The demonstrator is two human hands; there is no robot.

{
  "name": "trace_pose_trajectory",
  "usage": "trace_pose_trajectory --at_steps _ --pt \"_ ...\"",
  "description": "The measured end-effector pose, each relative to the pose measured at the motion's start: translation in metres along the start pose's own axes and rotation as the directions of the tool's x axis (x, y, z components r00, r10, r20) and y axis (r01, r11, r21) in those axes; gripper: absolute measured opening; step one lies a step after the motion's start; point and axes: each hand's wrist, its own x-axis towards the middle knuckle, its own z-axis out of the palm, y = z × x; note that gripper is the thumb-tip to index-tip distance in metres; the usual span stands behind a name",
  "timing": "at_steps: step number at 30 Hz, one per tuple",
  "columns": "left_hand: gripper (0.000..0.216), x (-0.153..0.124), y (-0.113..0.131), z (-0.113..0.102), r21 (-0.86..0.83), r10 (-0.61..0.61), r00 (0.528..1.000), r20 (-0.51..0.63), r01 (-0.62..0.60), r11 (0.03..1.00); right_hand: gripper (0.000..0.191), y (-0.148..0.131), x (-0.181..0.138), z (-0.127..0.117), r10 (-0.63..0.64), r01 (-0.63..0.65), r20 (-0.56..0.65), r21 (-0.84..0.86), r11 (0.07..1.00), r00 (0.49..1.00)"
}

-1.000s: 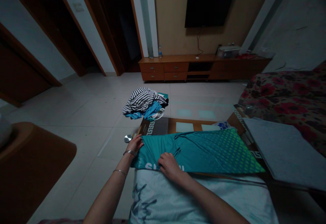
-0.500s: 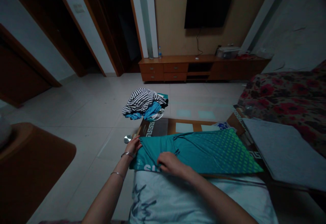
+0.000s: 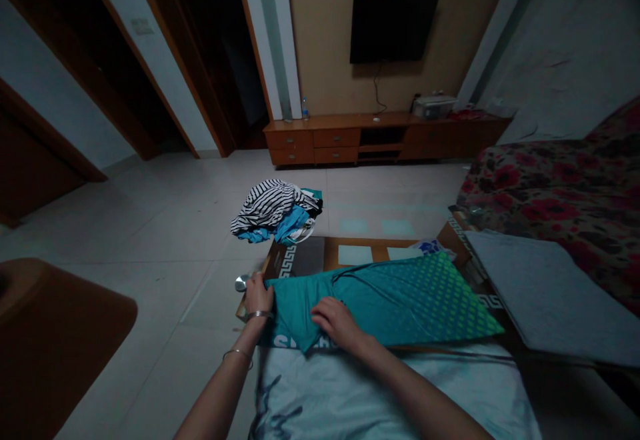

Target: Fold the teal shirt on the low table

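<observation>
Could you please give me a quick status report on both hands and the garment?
Left hand gripping the left edge of the teal shirt. Right hand flat on its folded near edge. Shirt lying across the table. Nothing on top of it.

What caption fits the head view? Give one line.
Both hands, left hand and right hand, press a teal shirt flat on a low table.

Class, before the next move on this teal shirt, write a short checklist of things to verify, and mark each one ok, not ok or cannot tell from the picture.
1. Left hand on the teal shirt edge: ok.
2. Right hand pressing on the shirt: ok.
3. Shirt lying on the table: ok.
4. Shirt free of wrinkles: not ok, creases near the hands.
5. Clothes pile apart from the shirt: ok.
6. Grip strength: cannot tell.
</observation>
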Motion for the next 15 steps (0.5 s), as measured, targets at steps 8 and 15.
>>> trace_pose_trajectory --at_steps 8,15 --pt "0.043 -0.044 0.017 0.038 0.444 0.594 0.733 0.332 -0.677 0.587 0.026 0.059 0.036 -0.017 0.393 -0.419 -0.205 -0.102 0.902 0.897" --pt "0.053 -0.071 0.029 0.069 0.365 0.626 0.59 0.51 -0.807 0.463 0.03 0.097 0.064 0.005 0.546 -0.363 -0.227 0.539 0.76 0.806"
